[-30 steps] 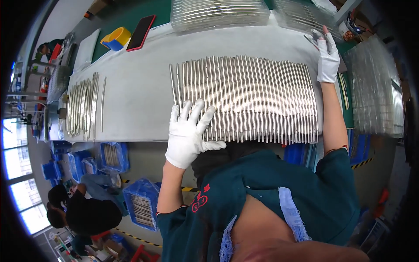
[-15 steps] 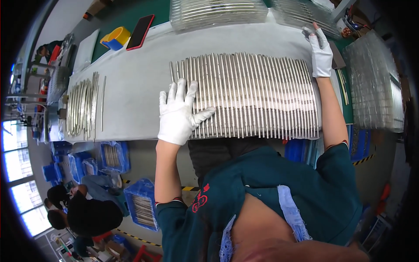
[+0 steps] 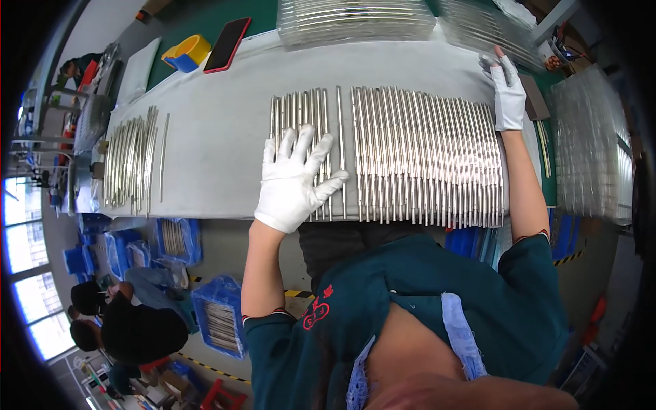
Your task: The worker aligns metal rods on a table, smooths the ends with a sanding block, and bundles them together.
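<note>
Rods (image 3: 424, 154) lay side by side on grey table (image 3: 219, 137). Left hand (image 3: 295, 179) rested flat, fingers spread, on the leftmost rods, gripping nothing. Right hand (image 3: 508, 96) lay unclenched at the row's far right.

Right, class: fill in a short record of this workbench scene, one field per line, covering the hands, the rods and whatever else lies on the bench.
left hand: white glove, flat on a small batch of metal rods
right hand: white glove, at the far right end of the main row of rods
gap: one rod lies between batch and row
bench left: another rod pile
far edge: phone, yellow-blue tape roll
</note>
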{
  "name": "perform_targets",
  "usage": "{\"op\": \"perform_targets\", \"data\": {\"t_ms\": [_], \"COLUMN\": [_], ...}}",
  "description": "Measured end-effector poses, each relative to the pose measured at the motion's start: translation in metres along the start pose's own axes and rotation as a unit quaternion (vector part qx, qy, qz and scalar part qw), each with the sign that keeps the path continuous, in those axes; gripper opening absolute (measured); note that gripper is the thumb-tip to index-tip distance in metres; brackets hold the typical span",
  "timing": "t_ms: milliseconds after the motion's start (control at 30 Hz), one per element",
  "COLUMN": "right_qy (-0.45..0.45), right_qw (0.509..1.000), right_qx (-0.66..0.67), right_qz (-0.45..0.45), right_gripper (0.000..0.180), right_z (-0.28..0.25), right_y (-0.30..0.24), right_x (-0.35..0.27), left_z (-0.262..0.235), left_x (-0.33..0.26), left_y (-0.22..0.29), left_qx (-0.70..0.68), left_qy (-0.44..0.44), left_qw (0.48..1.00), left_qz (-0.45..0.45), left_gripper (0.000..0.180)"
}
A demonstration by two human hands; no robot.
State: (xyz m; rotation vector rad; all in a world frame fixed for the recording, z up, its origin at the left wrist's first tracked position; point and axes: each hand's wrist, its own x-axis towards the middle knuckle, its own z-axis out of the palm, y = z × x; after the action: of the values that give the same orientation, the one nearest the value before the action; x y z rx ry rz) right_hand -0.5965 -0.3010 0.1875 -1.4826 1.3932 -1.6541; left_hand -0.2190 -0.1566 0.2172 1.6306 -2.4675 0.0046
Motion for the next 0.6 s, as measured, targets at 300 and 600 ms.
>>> {"op": "perform_targets", "data": {"t_ms": [300, 600], "right_qy": [-0.014, 0.004], "right_qw": [1.000, 0.999], "right_qx": [0.012, 0.023], "right_qz": [0.023, 0.030], "right_gripper": [0.035, 0.035], "right_z": [0.000, 0.003], "right_y": [-0.001, 0.002], "right_x": [0.001, 0.004], "left_z": [-0.003, 0.005], "left_x": [-0.008, 0.012], "left_y": [-0.012, 0.025], "left_qx": [-0.008, -0.029], "left_qy": [0.007, 0.058], "left_qw": [1.000, 0.997], "left_qz": [-0.023, 0.033], "left_gripper": [0.060, 0.051]}}
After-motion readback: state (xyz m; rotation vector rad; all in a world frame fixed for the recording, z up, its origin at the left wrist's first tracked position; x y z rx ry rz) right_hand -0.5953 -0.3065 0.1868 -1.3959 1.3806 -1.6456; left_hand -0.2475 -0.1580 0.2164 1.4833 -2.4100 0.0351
